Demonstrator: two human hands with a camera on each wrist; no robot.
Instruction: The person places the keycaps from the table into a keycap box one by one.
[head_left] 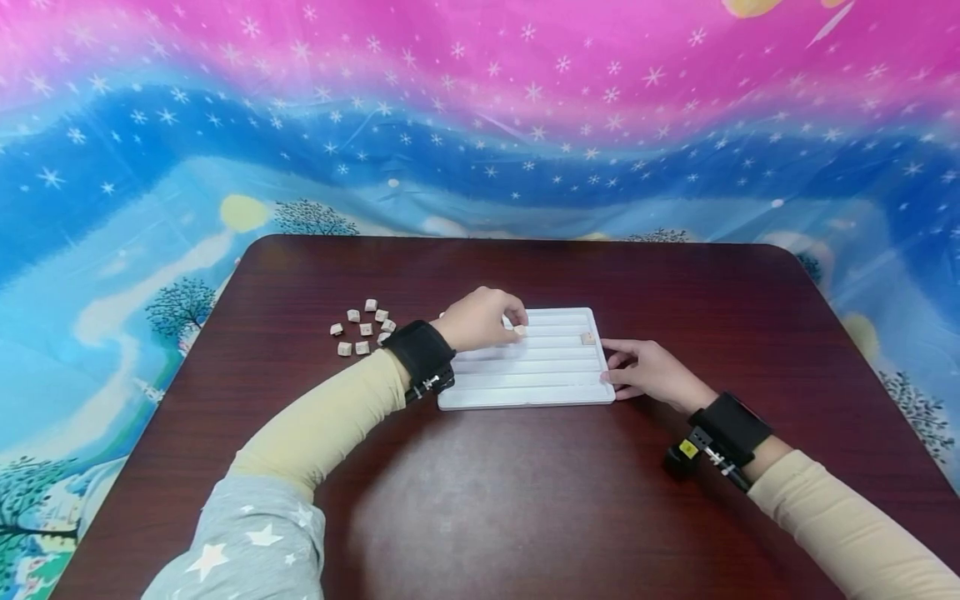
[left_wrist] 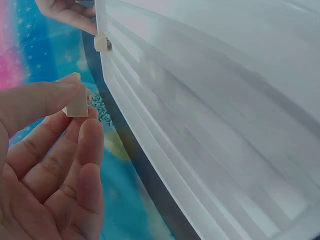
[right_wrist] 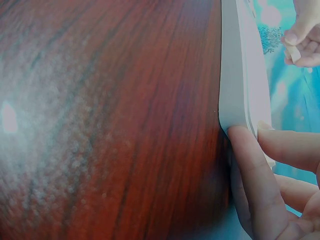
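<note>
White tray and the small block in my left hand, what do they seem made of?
White tray: probably plastic, smooth, softly shiny, judging by its even color and molded-looking ridges. Small block: possibly wood, pale cream and matte, though no grain shows, so plastic remains possible.

White rectangular ridged tray (head_left: pixel 525 381) on dark-red wood-grain tabletop (head_left: pixel 480 508). In tray, far half, right end: one small beige block (head_left: pixel 587 338). Loose small beige blocks (head_left: pixel 365 330) left of tray. Left grip (head_left: pixel 480 319), with held beige block (head_left: pixel 519 330), above tray's far half. Right grip (head_left: pixel 654 372) touching tray's right side. Pink-and-blue printed cloth (head_left: pixel 480 125) behind tabletop.
</note>
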